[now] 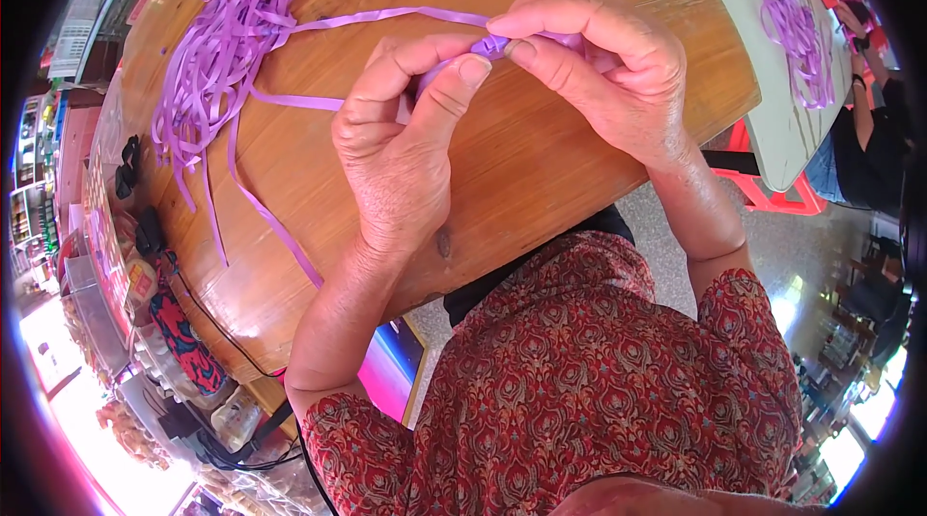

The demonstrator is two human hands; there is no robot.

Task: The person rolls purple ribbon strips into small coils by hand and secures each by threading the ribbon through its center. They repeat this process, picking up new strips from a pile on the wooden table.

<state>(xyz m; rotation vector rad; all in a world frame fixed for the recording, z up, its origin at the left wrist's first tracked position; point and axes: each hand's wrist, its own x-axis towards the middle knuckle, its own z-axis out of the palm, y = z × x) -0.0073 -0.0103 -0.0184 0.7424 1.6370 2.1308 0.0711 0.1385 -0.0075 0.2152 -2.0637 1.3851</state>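
Purple ribbon strip [495, 45], pinched, folded

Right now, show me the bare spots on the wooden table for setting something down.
Bare wood lies on the wooden table below the right hand, and between the left hand and the ribbon pile. The upper left is crowded with ribbon.

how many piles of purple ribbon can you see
2. One ribbon pile lies on the wooden table, at its far left. A second pile lies on the grey table at upper right. More may be out of view.
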